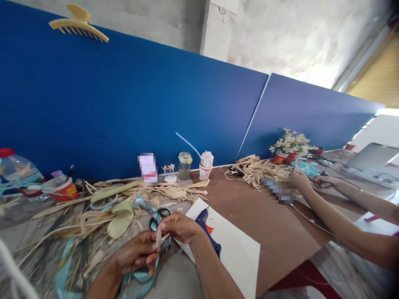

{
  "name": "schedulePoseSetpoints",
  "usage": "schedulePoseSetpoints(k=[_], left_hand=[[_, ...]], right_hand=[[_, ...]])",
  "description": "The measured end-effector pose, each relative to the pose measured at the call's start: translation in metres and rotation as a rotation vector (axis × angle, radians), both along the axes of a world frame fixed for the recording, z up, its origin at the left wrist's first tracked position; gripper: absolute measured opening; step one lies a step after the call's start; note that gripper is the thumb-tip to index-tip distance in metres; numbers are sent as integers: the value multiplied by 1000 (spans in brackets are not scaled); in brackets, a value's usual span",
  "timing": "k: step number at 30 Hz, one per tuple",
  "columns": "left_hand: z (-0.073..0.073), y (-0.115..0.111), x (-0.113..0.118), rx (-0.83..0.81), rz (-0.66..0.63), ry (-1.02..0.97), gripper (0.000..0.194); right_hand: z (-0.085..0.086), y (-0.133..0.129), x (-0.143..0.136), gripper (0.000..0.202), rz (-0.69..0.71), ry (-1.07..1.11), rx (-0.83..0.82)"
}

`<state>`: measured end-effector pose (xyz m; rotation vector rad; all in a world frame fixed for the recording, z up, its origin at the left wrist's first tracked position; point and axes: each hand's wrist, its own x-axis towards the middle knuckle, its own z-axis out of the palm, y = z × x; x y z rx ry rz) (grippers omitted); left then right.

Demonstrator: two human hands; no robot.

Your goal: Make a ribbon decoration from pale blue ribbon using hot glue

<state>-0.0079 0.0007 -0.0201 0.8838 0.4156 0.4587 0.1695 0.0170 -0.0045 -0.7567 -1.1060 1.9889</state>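
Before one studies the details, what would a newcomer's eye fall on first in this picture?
Probably on the yellow claw clip at the top edge of the broad blue panel, upper left. Then, low in the centre, come the left hand and right hand, holding a thin pale piece between them, with a blue glue gun lying on a white board just to the right.

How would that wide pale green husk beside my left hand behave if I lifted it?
The pale green husk is probably very light, as it looks leaf-thin. Its curled, folded shape suggests it would flex easily. It lies among tangled dry strips, so lifting might drag some along.
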Motion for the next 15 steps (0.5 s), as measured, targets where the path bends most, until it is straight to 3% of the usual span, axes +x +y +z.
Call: schedulePoseSetpoints(k=[8, 15], left_hand=[[3, 0, 0, -14, 1, 11, 20], [8, -1, 1, -6, 52, -8, 15]], right_hand=[[14, -3, -3, 34, -71, -60, 25], [12, -2, -6, 28, -160, 7, 85]])
